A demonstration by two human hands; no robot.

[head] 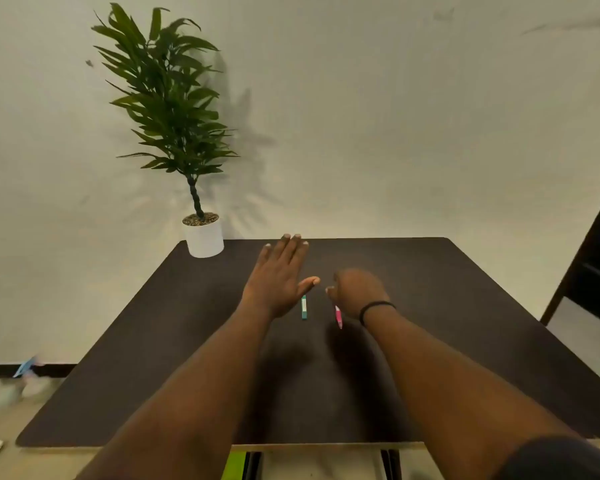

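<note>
A green marker (304,307) lies on the dark table (465,323), pointing away from me. My left hand (278,278) hovers flat just left of it, fingers straight and together, thumb spread out above the marker's far end. My right hand (357,292), with a black band on the wrist, is blurred and its fingers curl downward. A pink marker (338,317) sticks out toward me from under that hand, its far end hidden by the palm; the hand appears to hold it.
A potted plant in a white pot (204,239) stands at the table's far left corner against the wall. A dark frame (589,265) leans at the right. Something green (234,465) shows under the near edge.
</note>
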